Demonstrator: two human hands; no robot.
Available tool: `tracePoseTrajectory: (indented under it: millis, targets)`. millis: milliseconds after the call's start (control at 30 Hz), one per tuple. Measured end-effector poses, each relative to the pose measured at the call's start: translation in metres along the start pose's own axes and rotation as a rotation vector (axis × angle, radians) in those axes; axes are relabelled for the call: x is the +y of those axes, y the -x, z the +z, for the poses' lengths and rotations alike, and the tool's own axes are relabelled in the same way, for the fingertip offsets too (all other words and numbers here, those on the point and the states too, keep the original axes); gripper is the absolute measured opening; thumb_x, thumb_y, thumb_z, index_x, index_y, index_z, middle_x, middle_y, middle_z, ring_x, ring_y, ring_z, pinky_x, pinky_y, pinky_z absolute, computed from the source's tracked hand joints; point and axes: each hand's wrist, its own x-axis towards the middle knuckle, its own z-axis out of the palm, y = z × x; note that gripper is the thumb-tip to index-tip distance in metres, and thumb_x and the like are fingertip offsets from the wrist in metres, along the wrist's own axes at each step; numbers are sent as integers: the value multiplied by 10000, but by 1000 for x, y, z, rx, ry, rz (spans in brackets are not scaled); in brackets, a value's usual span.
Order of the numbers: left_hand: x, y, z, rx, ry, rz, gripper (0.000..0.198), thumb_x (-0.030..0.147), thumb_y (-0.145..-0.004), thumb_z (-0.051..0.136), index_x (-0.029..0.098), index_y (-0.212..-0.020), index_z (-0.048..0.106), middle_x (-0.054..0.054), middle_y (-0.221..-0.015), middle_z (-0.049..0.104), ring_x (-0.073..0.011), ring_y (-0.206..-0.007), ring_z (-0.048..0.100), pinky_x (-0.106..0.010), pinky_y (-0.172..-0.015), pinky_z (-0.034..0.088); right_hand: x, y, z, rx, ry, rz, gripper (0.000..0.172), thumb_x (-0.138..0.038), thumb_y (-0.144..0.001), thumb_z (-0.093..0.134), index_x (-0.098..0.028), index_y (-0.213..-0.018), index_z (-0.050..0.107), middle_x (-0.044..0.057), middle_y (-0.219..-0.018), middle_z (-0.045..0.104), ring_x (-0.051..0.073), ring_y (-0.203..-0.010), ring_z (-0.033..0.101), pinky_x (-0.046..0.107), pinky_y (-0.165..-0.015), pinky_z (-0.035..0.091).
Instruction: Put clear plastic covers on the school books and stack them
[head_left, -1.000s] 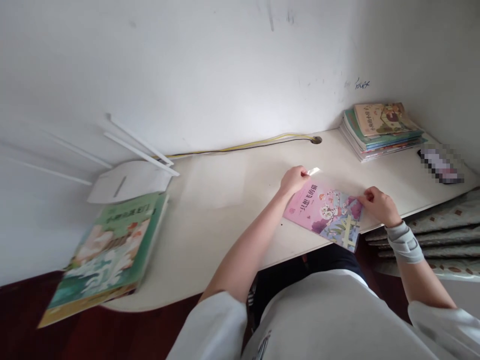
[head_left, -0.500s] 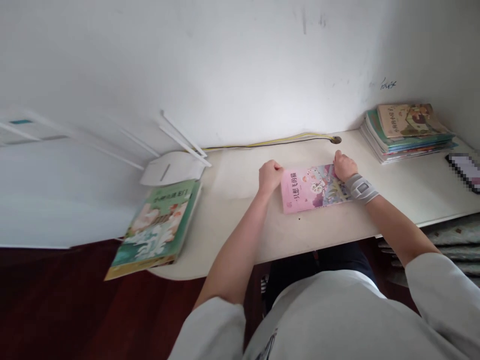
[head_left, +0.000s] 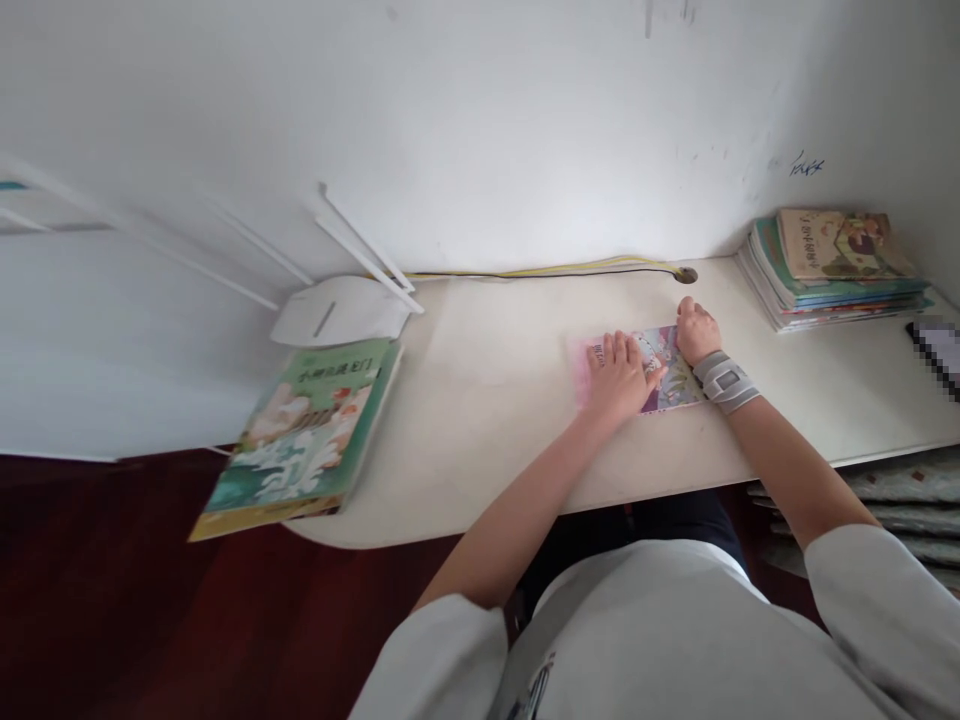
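A pink and purple picture book (head_left: 673, 385) lies on the white desk (head_left: 480, 400) in front of me. My left hand (head_left: 621, 378) rests over its cover with fingers stretched and spread, hiding much of the title and picture. At the book's right edge my right hand (head_left: 697, 332) is closed, its fingers curled and pinching the edge near the upper corner. A grey wrist brace (head_left: 726, 380) wraps that wrist. The book's left edge looks blurred.
To the left, a stack of books with a green cover (head_left: 300, 430) overhangs the desk's edge. Another book stack (head_left: 832, 270) stands at the back right, near a phone (head_left: 937, 350). Cables (head_left: 525, 273) run along the wall to a desk hole (head_left: 685, 275).
My left hand has moved right, from the book's upper left corner onto its cover, and its fingers have opened out. The right hand stays at the right edge. The view has shifted slightly.
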Motion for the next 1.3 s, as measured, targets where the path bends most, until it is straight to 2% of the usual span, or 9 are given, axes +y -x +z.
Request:
tracePoseTrajectory:
  millis: [200, 333, 400, 467, 567, 667, 833, 1033, 1300]
  targets:
    - [-6, -2, 4, -28, -51, -23, 793, 601, -884, 165, 50, -1452, 194, -174, -1533, 144, -352, -1407, 97, -566, -1112, 102, -13, -6, -19, -40, 127, -76, 313, -106, -874, 344, -90, -1138, 512, 196, -1044, 611, 284, -965, 563, 399, -799, 423]
    - [-3, -1, 2, -21, -60, -16, 687, 495, -918, 172, 73, -1460, 179, -155, -1535, 160, -343, -1408, 100, -549, -1120, 95, -42, 10, -25, 46, 66, -397, 360, -312, -937, 348, -86, -1117, 563, 203, -1244, 546, 292, -1153, 482, 435, -965, 349]
    - [-4, 0, 1, -31, -31, -4, 637, 441, -923, 220, 128, -1473, 152, -117, -1543, 156, -339, -1409, 92, -536, -1125, 97, -51, 26, -18, 6, -50, -540, 468, -392, -959, 263, -93, -1183, 545, 174, -1305, 521, 258, -1210, 457, 408, -1017, 322]
    - [-7, 0, 0, -48, -18, 13, 626, 405, -918, 266, 150, -1476, 143, -102, -1545, 157, -335, -1410, 88, -517, -1131, 94, -52, 39, -8, -49, -135, -587, 561, -438, -964, 176, -94, -1289, 476, 155, -1370, 474, 237, -1278, 404, 407, -1050, 298]
    - [-13, 1, 1, -34, -50, 44, 600, 335, -920, 259, 104, -1467, 173, -120, -1534, 194, -305, -1412, 113, -469, -1140, 95, -42, 50, 3, -80, -145, -559, 675, -517, -945, 144, -56, -1397, 341, 166, -1443, 377, 249, -1344, 316, 426, -1085, 255]
    - [-17, 1, 3, 17, -79, 56, 578, 315, -922, 222, 90, -1454, 215, -108, -1526, 224, -275, -1405, 159, -432, -1140, 120, -29, 50, 6, -90, -58, -508, 734, -567, -926, 166, -32, -1394, 347, 176, -1449, 363, 274, -1358, 288, 430, -1108, 208]
    - [-32, 2, 1, 55, -75, -82, 606, 421, -923, 206, 106, -1435, 280, -120, -1518, 244, -322, -1395, 175, -487, -1126, 135, -17, 47, 3, -105, 40, -403, 706, -546, -929, 199, -43, -1404, 337, 167, -1474, 317, 274, -1370, 264, 426, -1110, 205]
    - [-59, 10, -8, 10, -53, -234, 644, 437, -924, 157, 68, -1448, 219, -128, -1533, 187, -305, -1401, 171, -479, -1130, 145, -15, 46, 3, -136, 56, -360, 707, -543, -926, 199, -45, -1415, 314, 144, -1489, 295, 267, -1380, 238, 407, -1118, 188]
    - [-62, 11, -5, 69, -69, -269, 649, 426, -919, 160, 36, -1430, 250, -148, -1506, 262, -302, -1390, 206, -476, -1125, 167, -14, 44, 5, -128, 58, -295, 704, -548, -914, 240, -55, -1408, 325, 134, -1477, 328, 244, -1370, 263, 380, -1115, 193]
